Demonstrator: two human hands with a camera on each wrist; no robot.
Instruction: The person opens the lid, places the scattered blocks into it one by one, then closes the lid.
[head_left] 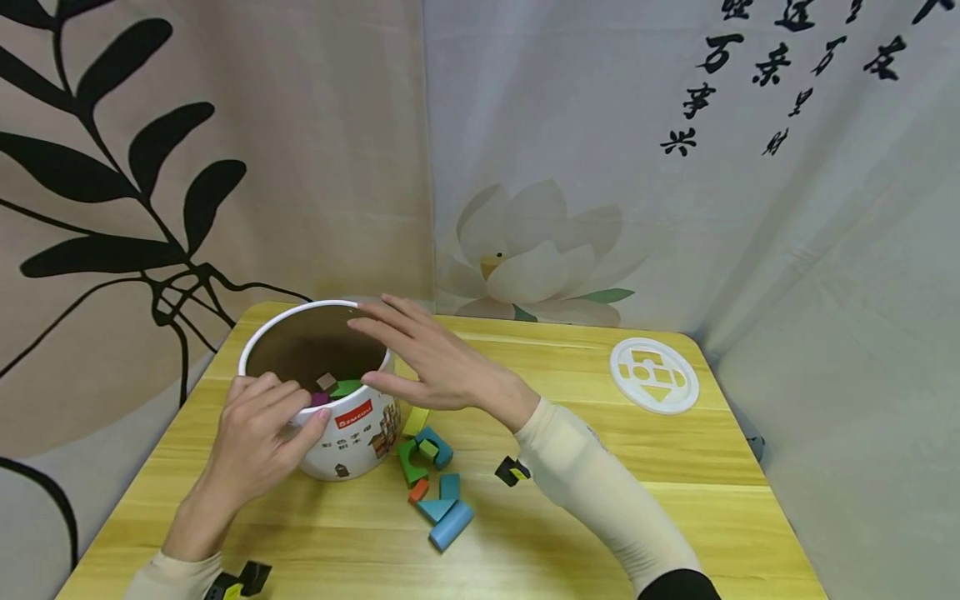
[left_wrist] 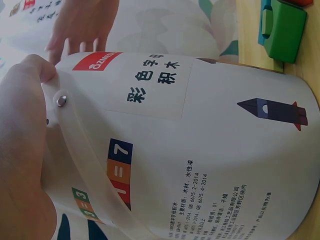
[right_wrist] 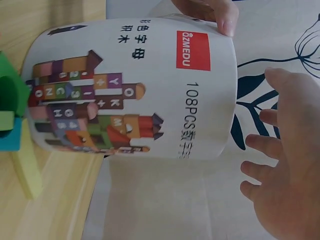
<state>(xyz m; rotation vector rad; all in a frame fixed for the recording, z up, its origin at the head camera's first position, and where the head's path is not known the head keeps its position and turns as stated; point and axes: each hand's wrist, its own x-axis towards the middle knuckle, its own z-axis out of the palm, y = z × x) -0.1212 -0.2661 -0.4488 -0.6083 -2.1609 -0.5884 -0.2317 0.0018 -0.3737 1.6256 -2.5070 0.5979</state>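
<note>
A white toy-block bucket (head_left: 318,460) stands on the table with its open mouth up. My left hand (head_left: 251,442) grips its near left rim, the thumb outside and the fingers over the edge. The right hand (head_left: 442,362) is held over the right side of the rim with its fingers extended; in the right wrist view the right hand (right_wrist: 285,150) is apart from the bucket and holds nothing. Inside lie a green block (head_left: 347,388), a magenta block (head_left: 320,399) and a brownish block (head_left: 327,382); the rest of the inside is hidden.
Right of the bucket lie loose blocks: a yellow one (head_left: 416,422), a blue arch (head_left: 441,450), a green arch (head_left: 408,465), an orange block (head_left: 418,491), a blue triangle (head_left: 435,509) and a blue cylinder (head_left: 452,527). A white lid with cut-outs (head_left: 619,367) lies far right.
</note>
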